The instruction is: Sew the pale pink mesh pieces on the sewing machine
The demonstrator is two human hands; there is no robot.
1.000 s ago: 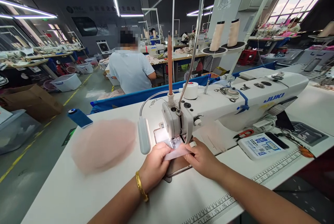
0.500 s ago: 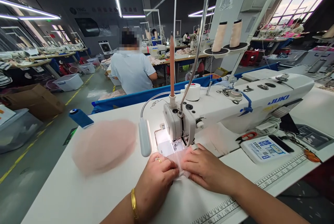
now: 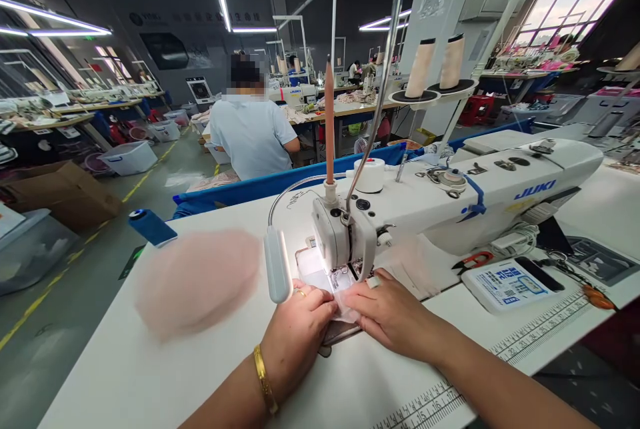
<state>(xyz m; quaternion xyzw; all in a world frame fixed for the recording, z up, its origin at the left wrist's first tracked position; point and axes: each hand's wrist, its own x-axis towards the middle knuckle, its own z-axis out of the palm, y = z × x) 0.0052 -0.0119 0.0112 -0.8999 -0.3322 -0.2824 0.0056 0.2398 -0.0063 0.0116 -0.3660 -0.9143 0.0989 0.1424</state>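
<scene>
Left hand (image 3: 300, 326): palm down on the table, fingers curled together, tips pressing the left edge of the fabric piece (image 3: 344, 304); gold bangle (image 3: 264, 379) on the wrist, ring on one finger.
Right hand (image 3: 393, 312): flat, fingers together, pressing the right side of the fabric piece; pale tape on one fingertip. Neither hand grips anything.
Fabric piece: small, sheer, pale pink; lies flat between both hands, its far edge at the presser foot (image 3: 343, 277), lit from above.
Machine (image 3: 450, 199): white, set across the table, head at left, body running right and far.
Lamp (image 3: 277, 274): gooseneck, hanging just left of the machine head.
Pink pile (image 3: 197, 279): blurred sheer fabric, left on the table, well apart from the hands.
Blue spool (image 3: 151, 226): at the far left table edge, beyond the pile.
Right of machine: control panel (image 3: 505, 282), red snips (image 3: 473, 259) near it.
Table (image 3: 150, 376): white, ruler strip along the near right edge.
Far: person (image 3: 251, 129) in a pale blue shirt, seated, back turned.
</scene>
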